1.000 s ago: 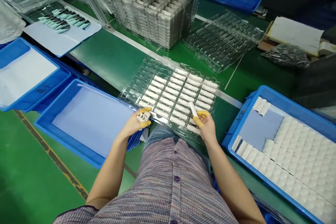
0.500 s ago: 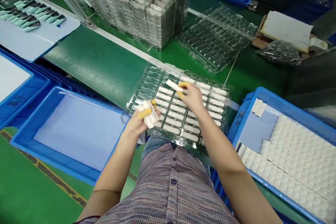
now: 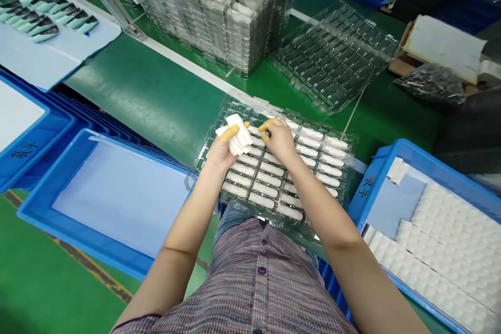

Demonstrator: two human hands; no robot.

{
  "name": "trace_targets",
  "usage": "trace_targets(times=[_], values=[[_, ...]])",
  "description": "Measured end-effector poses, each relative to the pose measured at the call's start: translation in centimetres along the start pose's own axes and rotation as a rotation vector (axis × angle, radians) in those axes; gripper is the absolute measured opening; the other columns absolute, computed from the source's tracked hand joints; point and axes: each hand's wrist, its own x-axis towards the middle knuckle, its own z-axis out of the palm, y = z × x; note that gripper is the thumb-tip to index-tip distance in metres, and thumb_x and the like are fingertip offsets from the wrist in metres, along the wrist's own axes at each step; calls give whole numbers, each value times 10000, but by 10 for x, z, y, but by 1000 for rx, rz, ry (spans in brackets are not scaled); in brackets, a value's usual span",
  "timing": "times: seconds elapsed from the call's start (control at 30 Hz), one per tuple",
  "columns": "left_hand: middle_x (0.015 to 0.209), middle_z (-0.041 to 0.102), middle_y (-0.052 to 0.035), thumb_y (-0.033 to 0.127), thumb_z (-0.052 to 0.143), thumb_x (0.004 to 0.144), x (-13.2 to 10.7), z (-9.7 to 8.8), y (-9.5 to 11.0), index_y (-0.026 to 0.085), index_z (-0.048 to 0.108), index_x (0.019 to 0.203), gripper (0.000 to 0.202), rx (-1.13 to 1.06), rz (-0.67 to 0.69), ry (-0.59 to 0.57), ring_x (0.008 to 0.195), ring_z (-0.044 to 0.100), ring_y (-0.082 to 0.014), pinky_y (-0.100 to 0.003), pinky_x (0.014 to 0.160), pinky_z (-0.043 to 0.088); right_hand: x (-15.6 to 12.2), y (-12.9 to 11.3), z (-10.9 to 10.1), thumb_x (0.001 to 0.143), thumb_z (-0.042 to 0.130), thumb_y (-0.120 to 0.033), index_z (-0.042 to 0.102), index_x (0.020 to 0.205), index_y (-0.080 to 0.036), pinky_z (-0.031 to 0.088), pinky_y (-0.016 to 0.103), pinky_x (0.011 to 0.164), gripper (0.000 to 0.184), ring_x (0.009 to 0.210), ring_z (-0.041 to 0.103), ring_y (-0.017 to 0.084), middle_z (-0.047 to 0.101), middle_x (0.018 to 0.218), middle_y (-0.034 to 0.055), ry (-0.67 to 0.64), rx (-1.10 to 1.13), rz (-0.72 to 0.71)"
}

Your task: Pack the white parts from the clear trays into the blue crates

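At the centre of the frame, the left hand grips a small bunch of white pieces above the left part of a clear tray. Just beside it, the right hand is bent down over the tray's upper rows, yellow-covered thumb and finger drawn in towards each other; whether they pinch a piece cannot be told. More white pieces lie in slanting columns in the tray, across the middle and right. A tall stack of filled trays stands at upper centre, with another clear tray to its right. At lower right, a blue bin holds close-packed white pieces; at lower left, a blue tub contains a pale sheet.
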Motion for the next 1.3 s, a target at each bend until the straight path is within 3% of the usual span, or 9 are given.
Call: trace_targets(times=[0.1,0.2,0.27,0.37,0.5,0.67,0.83,1.03,1.3], values=[[889,799,-44,240,927,628,0,-7,-8,172,718,932,375,87,92,-103,827,776,-219,-304,803,628,-25,-6,1,948,623,-409,735,1064,-220,582,445,924,248,1008,681,246,750,1095,73,-25,548,89],[887,783,-39,262,966,571,-2,-13,-16,150,731,952,462,188,160,-136,756,744,-186,-269,710,594,-49,-15,1,805,792,-574,703,1120,-236,628,361,733,470,837,713,202,747,977,36,-235,929,226],[852,766,-23,251,978,545,-3,-15,-21,145,733,931,469,218,185,-89,705,711,-158,-252,670,569,-58,-19,2,699,889,-563,708,1080,-235,636,333,709,533,789,713,182,737,907,14,-211,1016,298],[820,748,-10,267,981,537,-6,-17,-27,155,721,894,455,219,184,-44,689,694,-157,-272,684,566,-67,-20,2,644,939,-531,726,1078,-237,642,312,681,566,773,709,172,740,906,7,-106,1052,336],[827,750,-14,283,964,568,-14,-19,-34,159,719,896,428,238,150,-89,710,703,-168,-283,697,561,-74,-17,0,713,883,-605,747,1126,-249,640,288,605,562,779,714,174,744,917,14,-154,1109,320],[893,779,-29,301,960,594,-18,-26,-43,168,717,931,436,178,91,-75,808,740,-191,-292,764,586,-85,-17,3,683,880,-669,764,1021,-234,675,348,713,562,726,721,174,719,752,-5,-104,1094,345],[932,788,-30,399,989,579,-20,-34,-51,189,696,951,518,52,-29,-45,996,754,-236,-327,898,605,-98,-21,7,712,865,-661,734,1093,-257,678,437,817,571,725,723,190,726,765,-12,74,1092,362],[978,781,-45,401,986,556,-35,-35,-48,217,690,970,541,88,-71,-125,1154,722,-303,-392,969,596,-111,-23,10,692,902,-571,704,1181,-268,634,437,856,608,818,711,221,742,896,16,116,1031,340],[913,752,2,332,976,567,-53,-27,-45,225,662,936,497,198,76,-116,967,752,-224,-328,868,596,-122,-35,7,833,763,-467,643,977,-273,617,389,772,270,943,656,237,664,1039,62,291,706,205]])
